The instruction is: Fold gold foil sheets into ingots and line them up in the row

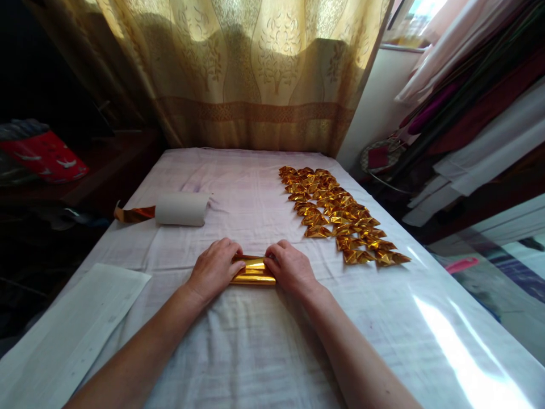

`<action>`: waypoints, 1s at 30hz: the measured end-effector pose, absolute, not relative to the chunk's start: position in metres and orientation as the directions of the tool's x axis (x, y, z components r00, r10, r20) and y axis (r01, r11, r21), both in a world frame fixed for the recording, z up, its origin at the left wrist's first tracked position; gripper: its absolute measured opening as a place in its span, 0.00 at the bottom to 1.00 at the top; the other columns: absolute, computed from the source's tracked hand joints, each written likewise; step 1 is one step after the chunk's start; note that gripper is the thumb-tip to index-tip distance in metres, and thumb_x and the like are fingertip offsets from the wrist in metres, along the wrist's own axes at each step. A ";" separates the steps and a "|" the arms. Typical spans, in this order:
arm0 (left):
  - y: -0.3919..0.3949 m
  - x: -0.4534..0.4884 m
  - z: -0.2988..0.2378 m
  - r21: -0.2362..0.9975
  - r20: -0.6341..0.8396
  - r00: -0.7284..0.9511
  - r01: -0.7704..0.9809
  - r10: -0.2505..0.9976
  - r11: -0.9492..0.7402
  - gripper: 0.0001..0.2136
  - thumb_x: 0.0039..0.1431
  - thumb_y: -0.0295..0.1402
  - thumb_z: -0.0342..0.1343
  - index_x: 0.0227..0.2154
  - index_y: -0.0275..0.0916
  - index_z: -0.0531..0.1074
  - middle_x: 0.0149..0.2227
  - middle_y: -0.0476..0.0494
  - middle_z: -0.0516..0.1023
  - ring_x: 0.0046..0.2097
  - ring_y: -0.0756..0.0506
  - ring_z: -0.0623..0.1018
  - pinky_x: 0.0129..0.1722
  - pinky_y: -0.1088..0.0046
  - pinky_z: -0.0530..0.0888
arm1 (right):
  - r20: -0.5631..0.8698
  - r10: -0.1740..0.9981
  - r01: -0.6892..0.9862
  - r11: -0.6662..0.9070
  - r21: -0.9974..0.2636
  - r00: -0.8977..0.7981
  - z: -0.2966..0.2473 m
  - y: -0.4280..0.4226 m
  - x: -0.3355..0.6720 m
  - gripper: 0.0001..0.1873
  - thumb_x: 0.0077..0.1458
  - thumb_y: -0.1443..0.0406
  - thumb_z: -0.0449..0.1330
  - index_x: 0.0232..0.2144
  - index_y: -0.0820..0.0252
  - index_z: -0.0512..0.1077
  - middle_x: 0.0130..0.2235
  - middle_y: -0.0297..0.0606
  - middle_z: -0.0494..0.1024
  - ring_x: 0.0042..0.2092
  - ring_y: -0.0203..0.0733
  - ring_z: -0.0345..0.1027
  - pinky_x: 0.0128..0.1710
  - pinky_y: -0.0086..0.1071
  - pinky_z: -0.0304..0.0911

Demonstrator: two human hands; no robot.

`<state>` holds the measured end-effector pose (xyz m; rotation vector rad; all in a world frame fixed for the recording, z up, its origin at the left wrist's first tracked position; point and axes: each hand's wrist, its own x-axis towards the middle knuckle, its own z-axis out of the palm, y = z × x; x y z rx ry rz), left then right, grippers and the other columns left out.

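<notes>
A folded strip of gold foil paper (254, 271) lies on the white cloth-covered table (264, 341) in front of me. My left hand (215, 268) presses its left end with curled fingers. At the strip's right end, my right hand (290, 267) does the same with its fingers bent onto the foil. Both hands rest on the cloth.
Several folded gold foil pieces (340, 213) lie in rows at the right. A white roll (181, 208) with a gold foil tail (133, 213) sits at the left. A white sheet (68, 335) lies at the near left. A curtain (255, 74) hangs behind; clothes (477, 96) hang right.
</notes>
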<state>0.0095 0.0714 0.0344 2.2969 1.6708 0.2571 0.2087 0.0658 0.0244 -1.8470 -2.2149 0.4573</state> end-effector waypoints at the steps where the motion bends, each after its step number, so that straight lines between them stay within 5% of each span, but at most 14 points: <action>1: 0.071 0.009 0.034 0.340 -0.021 0.313 0.895 0.950 -0.287 0.04 0.56 0.33 0.59 0.34 0.42 0.72 0.41 0.45 0.76 0.46 0.42 0.74 0.46 0.66 0.69 | -0.027 0.982 0.909 0.164 -0.382 -0.189 0.024 0.066 0.210 0.06 0.60 0.62 0.60 0.39 0.53 0.77 0.41 0.35 0.75 0.37 0.37 0.70 0.34 0.28 0.57; 8: 0.069 0.009 0.027 0.407 0.053 0.329 0.855 0.943 -0.321 0.02 0.56 0.30 0.57 0.32 0.42 0.70 0.38 0.47 0.76 0.43 0.42 0.74 0.44 0.66 0.68 | -0.040 0.971 0.887 0.200 -0.416 -0.237 0.025 0.071 0.215 0.11 0.56 0.60 0.65 0.42 0.51 0.77 0.42 0.35 0.75 0.39 0.38 0.70 0.35 0.28 0.57; 17: 0.070 0.008 0.019 0.454 0.098 0.375 0.808 0.922 -0.377 0.03 0.55 0.30 0.58 0.32 0.42 0.70 0.36 0.48 0.77 0.43 0.43 0.74 0.46 0.65 0.68 | -0.082 0.964 0.828 0.172 -0.534 -0.253 0.029 0.076 0.222 0.04 0.53 0.65 0.65 0.34 0.55 0.77 0.38 0.33 0.74 0.36 0.35 0.68 0.35 0.27 0.57; 23: 0.072 0.007 0.013 0.506 0.142 0.328 0.787 0.934 -0.353 0.13 0.54 0.30 0.59 0.43 0.43 0.72 0.41 0.47 0.79 0.44 0.43 0.76 0.49 0.64 0.70 | -0.111 0.966 0.770 0.113 -0.628 -0.232 0.030 0.077 0.225 0.03 0.50 0.69 0.62 0.26 0.57 0.75 0.29 0.30 0.76 0.32 0.35 0.67 0.32 0.26 0.54; 30: 0.076 0.003 0.017 0.639 0.055 0.200 0.745 0.978 -0.188 0.09 0.56 0.38 0.56 0.38 0.42 0.77 0.30 0.50 0.77 0.34 0.46 0.76 0.38 0.71 0.72 | -0.154 0.958 0.716 0.071 -0.694 -0.244 0.030 0.077 0.228 0.04 0.52 0.67 0.61 0.28 0.56 0.77 0.26 0.29 0.77 0.29 0.34 0.66 0.28 0.25 0.52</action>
